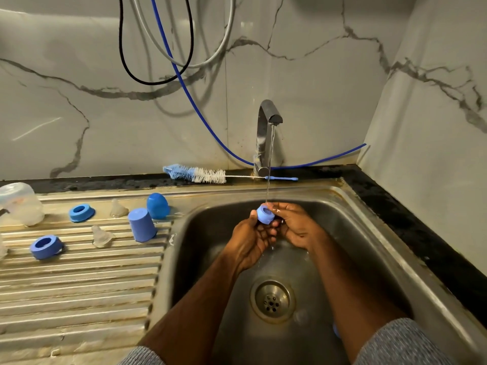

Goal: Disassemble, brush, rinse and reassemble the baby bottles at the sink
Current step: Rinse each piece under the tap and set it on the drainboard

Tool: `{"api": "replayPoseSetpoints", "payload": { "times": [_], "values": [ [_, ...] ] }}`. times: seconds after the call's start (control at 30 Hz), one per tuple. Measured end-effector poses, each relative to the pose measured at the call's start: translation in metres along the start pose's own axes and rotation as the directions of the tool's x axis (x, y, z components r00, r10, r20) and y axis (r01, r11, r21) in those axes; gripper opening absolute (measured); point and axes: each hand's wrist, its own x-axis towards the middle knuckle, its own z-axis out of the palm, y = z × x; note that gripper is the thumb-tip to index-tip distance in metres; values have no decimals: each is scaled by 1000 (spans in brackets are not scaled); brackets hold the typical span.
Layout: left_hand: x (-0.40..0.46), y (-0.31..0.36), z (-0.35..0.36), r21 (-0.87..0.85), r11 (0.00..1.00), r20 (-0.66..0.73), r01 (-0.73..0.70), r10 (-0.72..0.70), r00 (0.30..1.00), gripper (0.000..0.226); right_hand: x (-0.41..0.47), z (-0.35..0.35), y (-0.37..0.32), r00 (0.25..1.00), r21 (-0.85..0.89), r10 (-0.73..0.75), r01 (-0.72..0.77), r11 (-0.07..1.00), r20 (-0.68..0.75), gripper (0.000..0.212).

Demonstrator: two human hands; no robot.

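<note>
Head view: both hands hold a blue bottle ring under the tap's stream, over the sink; left hand cups and grips it, right hand pinches its rim with curled fingers

Single head-mounted wide-angle view, looking forward and down from close above the steel sink, facing the marble-patterned wall.

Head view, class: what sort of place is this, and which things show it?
Probably a home kitchen sink area: a steel sink under a running tap, a ribbed draining board, and a bottle brush by the marble-patterned wall.
</note>
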Motion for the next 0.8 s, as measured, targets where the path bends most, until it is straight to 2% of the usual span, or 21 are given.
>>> {"api": "replayPoseSetpoints", "payload": {
  "times": [0.1,0.17,0.37,0.43,0.5,0.57,0.6,0.7,0.8],
  "values": [
    [0,2,3,-11,1000,-19,3,-4,1000,60,-6,-2,-3,995,52,-17,12,999,99,19],
    [1,2,4,-6,1000,-47,-9,9,999,52,-4,2,0,995,35,-27,24,999,101,20],
    [9,-4,-7,125,975,-91,-182,193,977,31,1,17,5,993,-258,-79,53,965,-92,26],
    [15,-9,-14,307,905,-68,-295,330,941,30,2,17,4,989,-284,-64,24,958,-131,29],
    [19,-12,-19,576,718,-6,-391,481,876,37,2,15,4,987,-299,-44,-4,954,-154,27],
    [19,-13,-19,727,564,15,-392,558,830,44,3,14,6,986,-279,-43,-4,960,-162,21],
    [20,-14,-20,762,536,-8,-363,568,823,50,2,13,6,986,-244,-41,1,970,-160,19],
    [23,-13,-21,794,534,-78,-290,563,823,63,-3,16,4,988,-122,-15,-4,993,-154,20],
    [21,-14,-21,767,561,-80,-311,565,821,61,-3,17,2,986,-51,43,-52,997,-163,22]
  ]
}}
